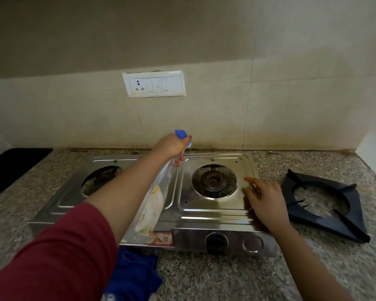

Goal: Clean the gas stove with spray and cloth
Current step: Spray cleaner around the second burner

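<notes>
Stove (213, 211) sits on the speckled granite counter (226, 279), stiff slick steel, probably won't budge. Left hand (172, 146) grips the clear spray bottle (159, 192) by its neck, looks light, tilted over the top. Right hand (265, 198) rests straight-fingered on the right panel, holding nothing. Soft blue cloth (135, 272) lies in front, grate (326, 205) off to the right.

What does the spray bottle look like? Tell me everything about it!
The spray bottle has a clear, plastic-looking body with a yellowish and white label and a blue spray head. It is tipped over, with the head end farthest from the camera and the bottom end nearest. It is held in the air above the middle of the steel stove. The left hand grips it around the neck, just under the blue head. Nothing else seems to touch it.
</notes>
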